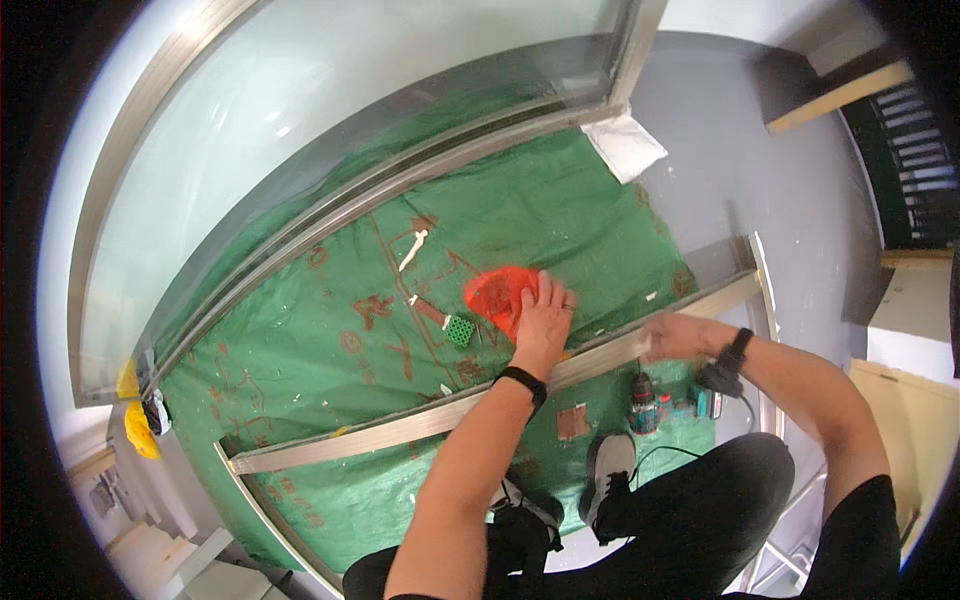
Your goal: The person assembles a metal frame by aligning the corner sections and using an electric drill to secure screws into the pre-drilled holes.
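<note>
Across the green floor sheet: one hand at a red bag, one at a metal bar

On the green sheet [560, 205], which looks laid down to shield the grey floor, the red bag [492, 292] lies just beyond a long metal bar [400, 431]. That spot seems chosen for easy reach over the bar. The left hand [543, 318] touches the bag's right side with its fingers bent over the edge; whether they pinch the plastic or something inside is hidden. The right hand [675, 337] is at the bar toward its right end, perhaps to steady it. Blur covers its fingers, so I cannot tell whether they grip.

The bar belongs to a frame lying flat between the person and the bag, probably because the floor supports it along its length. Near the right shoe, a drill [646, 415] stands with its chuck upward, likely kept within easy reach. Left of the bag lie a green-headed tool [459, 331] and a slim white piece [413, 250].

Farther off, a framed glass panel [250, 150] has a white pad [628, 148] at one lower corner and a yellow bundle [140, 430] at the other, presumably cushioning against scratches.
</note>
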Available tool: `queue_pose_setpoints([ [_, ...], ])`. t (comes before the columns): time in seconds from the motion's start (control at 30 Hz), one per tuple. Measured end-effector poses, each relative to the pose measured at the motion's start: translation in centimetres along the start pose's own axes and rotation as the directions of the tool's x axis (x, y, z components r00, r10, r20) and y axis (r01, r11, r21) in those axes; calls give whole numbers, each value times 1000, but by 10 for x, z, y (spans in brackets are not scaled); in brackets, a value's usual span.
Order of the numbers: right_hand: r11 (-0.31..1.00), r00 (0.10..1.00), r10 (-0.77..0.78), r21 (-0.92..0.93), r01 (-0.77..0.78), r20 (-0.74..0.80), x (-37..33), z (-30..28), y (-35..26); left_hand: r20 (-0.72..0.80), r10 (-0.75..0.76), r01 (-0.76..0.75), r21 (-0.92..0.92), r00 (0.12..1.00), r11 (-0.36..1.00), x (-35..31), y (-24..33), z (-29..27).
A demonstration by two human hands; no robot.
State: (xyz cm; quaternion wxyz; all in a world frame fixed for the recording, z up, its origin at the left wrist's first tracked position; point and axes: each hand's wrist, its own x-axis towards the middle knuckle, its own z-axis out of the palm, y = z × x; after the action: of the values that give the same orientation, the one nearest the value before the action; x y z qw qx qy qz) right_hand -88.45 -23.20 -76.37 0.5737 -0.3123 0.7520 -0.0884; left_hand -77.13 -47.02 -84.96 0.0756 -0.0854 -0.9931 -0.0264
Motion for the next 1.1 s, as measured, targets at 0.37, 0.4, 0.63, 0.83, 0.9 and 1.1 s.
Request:
queue_pose_setpoints([
  [0.37,364,913,307,920,147,-267,123,2,-50,231,-353,344,-889,907,301,-7,-70,-73],
  [0.4,358,913,308,922,147,-266,129,4,-53,373,-355,463,-860,857,215,-15,-81,-70],
  [0.63,629,952,152,769,114,-266,167,11,-50,549,-447,692,-399,706,602,-60,-100,-27],
  [0.83,898,799,249,440,22,-548,176,34,-87,218,-645,627,-584,732,515,-30,-90,24],
  [0.9,864,898,140,495,95,-417,176,37,-87,89,-661,560,-623,745,547,-14,-86,37],
  [1.1,749,884,203,649,137,-421,190,43,-78,529,-441,685,-489,725,540,-8,-78,24],
])
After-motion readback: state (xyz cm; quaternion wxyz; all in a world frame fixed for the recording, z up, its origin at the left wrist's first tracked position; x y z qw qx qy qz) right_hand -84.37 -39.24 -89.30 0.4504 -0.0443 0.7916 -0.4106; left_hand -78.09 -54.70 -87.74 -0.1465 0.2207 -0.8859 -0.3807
